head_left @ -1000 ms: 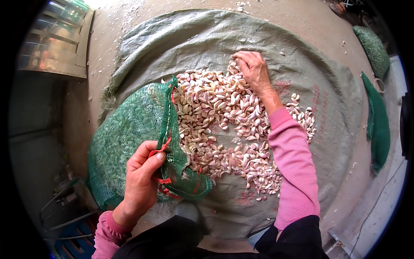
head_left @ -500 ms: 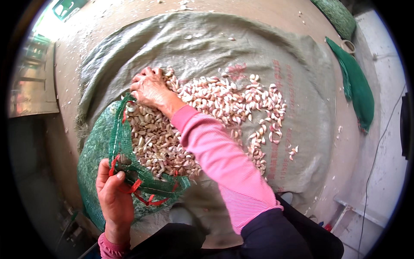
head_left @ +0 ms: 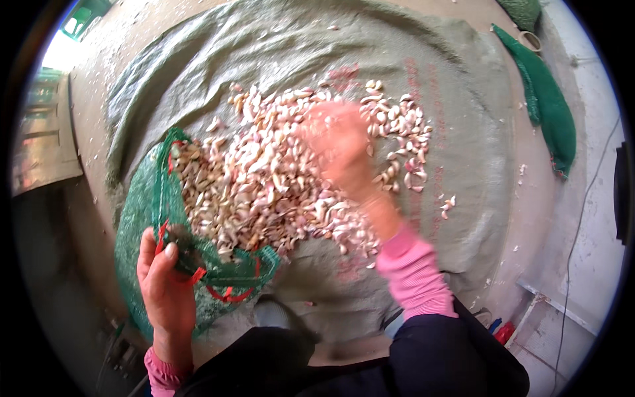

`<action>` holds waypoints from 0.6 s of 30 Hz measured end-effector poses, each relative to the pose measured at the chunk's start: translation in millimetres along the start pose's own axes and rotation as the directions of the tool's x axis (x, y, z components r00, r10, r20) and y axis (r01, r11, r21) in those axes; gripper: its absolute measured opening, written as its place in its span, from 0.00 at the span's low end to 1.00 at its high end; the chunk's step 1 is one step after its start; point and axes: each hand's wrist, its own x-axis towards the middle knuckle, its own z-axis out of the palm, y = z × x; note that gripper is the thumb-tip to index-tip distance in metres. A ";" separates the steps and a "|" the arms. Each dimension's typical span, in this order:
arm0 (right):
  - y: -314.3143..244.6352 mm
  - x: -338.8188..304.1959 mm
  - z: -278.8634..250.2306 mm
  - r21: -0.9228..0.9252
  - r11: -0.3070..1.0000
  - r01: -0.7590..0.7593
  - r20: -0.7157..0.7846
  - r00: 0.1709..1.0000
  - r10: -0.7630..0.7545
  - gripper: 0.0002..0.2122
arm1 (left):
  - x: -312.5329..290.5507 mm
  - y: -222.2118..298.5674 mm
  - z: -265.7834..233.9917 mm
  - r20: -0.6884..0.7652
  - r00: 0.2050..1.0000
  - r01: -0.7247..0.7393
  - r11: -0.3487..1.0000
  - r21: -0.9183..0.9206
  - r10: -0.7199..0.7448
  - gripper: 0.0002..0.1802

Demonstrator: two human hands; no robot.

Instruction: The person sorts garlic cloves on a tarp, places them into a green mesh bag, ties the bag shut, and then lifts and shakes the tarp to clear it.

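Observation:
Many loose garlic cloves lie heaped on a grey-green woven sheet. At the left, a green mesh bag lies with its mouth facing the heap, and cloves reach into the opening. My left hand grips the near side of the bag's rim, thumb up, beside a red drawstring. Over the right part of the heap is my right hand, smeared by motion. Its fingers cannot be made out, nor whether any cloves are in them.
A dark green mesh bag lies on the floor at the right, near a filled green sack and a tape-like ring. My shoes stand on the sheet's near edge. A thin cable runs along the right.
My right hand has moved from the bag's mouth rightward across the cloves. More cloves now show at the middle of the heap. My left hand keeps its hold on the rim.

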 end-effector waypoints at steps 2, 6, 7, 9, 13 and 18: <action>66.4 8.4 -54.0 -0.100 0.977 -0.187 -0.123 0.977 0.174 0.09 | 4.3 -2.3 -3.7 -0.003 1.000 -0.018 1.000 0.003 0.018 0.18; 139.8 -9.0 -96.3 -0.450 0.873 -0.186 -0.102 0.982 0.157 0.14 | 9.4 -6.7 -4.5 0.064 0.998 -0.015 0.999 0.038 0.013 0.20; 138.8 -9.1 -92.1 -0.439 0.885 -0.158 -0.069 0.987 0.143 0.14 | 9.1 -6.6 -2.7 0.028 1.000 -0.016 0.999 0.029 0.015 0.20; 132.4 -7.5 -83.1 -0.390 0.912 -0.124 -0.011 0.991 0.130 0.14 | 10.3 -9.4 9.0 -0.037 0.999 -0.013 1.000 0.008 0.013 0.21; 99.3 11.6 -45.2 -0.236 0.969 -0.068 0.088 0.992 0.091 0.13 | 9.2 -6.3 2.2 -0.003 1.000 0.026 0.996 0.082 -0.026 0.22; 70.1 26.3 -1.3 -0.128 0.991 0.045 0.208 0.978 -0.018 0.13 | 8.3 -2.1 4.7 -0.029 0.998 0.062 0.992 0.109 -0.060 0.22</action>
